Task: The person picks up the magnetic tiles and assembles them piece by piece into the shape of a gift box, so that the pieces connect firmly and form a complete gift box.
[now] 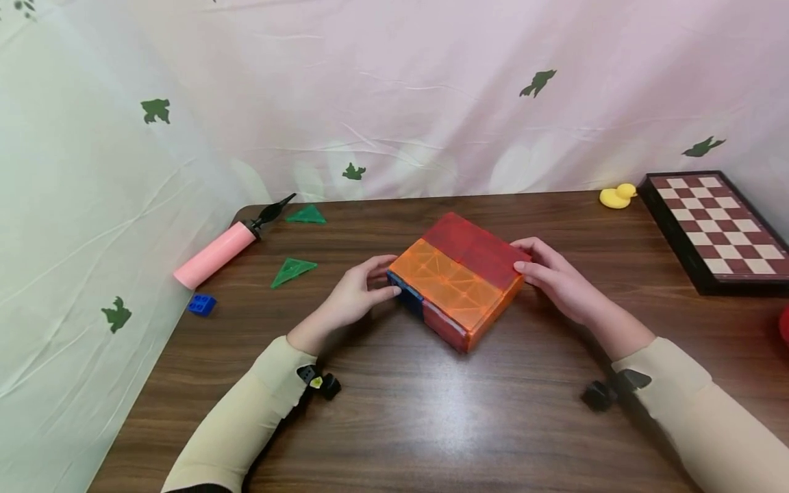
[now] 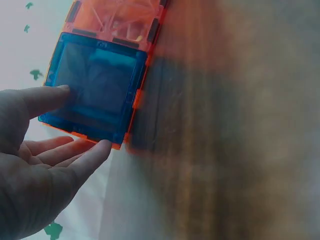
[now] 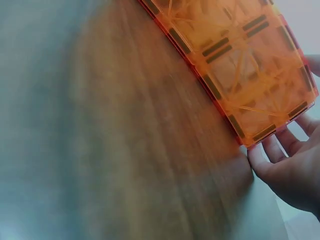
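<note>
A flat square box built of see-through magnetic tiles is between both hands in the head view. Its top is half red and half orange, and its sides show blue, reddish and orange tiles. My left hand grips the left corner, thumb on a blue tile and fingers round the adjoining side. At the opposite corner my right hand holds the box, with its thumb near the top edge. In the right wrist view the fingers curl round the end of the orange side.
Two green triangular tiles, a pink hand pump and a blue toy brick lie at the left. A yellow duck and a checkered board are at the back right. Part of a red object shows at the right edge.
</note>
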{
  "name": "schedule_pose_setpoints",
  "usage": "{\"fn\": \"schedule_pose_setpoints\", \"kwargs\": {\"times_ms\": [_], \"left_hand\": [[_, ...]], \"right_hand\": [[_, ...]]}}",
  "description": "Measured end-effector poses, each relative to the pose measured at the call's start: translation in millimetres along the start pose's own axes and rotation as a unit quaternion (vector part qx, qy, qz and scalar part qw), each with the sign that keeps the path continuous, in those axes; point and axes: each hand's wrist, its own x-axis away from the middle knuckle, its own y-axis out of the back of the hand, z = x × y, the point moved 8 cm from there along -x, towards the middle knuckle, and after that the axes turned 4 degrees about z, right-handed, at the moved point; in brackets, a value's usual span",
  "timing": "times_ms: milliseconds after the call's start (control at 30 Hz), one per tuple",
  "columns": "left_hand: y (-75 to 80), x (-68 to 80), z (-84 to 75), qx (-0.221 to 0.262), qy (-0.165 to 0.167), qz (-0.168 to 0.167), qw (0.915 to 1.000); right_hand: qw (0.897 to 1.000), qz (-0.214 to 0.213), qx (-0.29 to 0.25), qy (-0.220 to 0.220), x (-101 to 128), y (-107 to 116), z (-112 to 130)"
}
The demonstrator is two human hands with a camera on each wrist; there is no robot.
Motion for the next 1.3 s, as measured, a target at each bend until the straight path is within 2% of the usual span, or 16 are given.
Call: {"fn": "schedule_pose_setpoints", "kwargs": {"times_ms": [233,333,433,567,667,767,833,867,933,1067,1167,1300], "left_hand": [[8.2,-19.3,8.3,0.033,0.013,-0.018,0.9992],[8.3,-26.4,13.5,0.073,0.033,-0.017,0.9966],[7.2,-32.1,19.6,0.130,0.055,-0.016,0.9899],[4.5,-37.1,23.6,0.215,0.075,-0.016,0.9737],[0.6,-36.9,24.3,0.292,0.096,-0.019,0.9513],[-6.4,-27.7,20.1,0.359,0.119,-0.028,0.9254],[-13.4,-16.0,13.1,0.379,0.125,-0.033,0.9162],[-17.8,-9.1,8.7,0.384,0.125,-0.031,0.9145],[-27.2,4.6,-0.7,0.382,0.117,-0.020,0.9167],[-42.8,21.6,-12.6,0.351,0.101,0.019,0.9307],[-47.0,23.2,-13.4,0.337,0.095,0.032,0.9362],[-47.6,18.9,-10.8,0.334,0.097,0.039,0.9368]], "right_hand": [[0.998,-0.002,0.057,-0.021,22.0,-8.1,2.5],[0.998,0.002,0.061,-0.023,29.3,-13.3,3.0],[0.998,0.011,0.053,-0.018,34.8,-19.6,3.1],[0.999,0.027,0.041,-0.007,40.2,-27.1,4.0],[0.999,0.035,0.035,-0.005,42.7,-30.1,4.6],[0.999,0.034,0.029,-0.013,42.9,-29.9,4.5],[0.999,0.032,0.022,-0.023,42.1,-29.9,4.5],[0.999,0.032,0.016,-0.030,41.6,-30.4,4.3],[0.999,0.035,-0.001,-0.041,39.8,-32.6,4.2],[0.997,0.047,-0.036,-0.050,34.0,-41.0,4.4],[0.997,0.047,-0.044,-0.045,30.9,-44.9,4.4],[0.998,0.035,-0.036,-0.043,31.8,-43.8,4.0]]}}
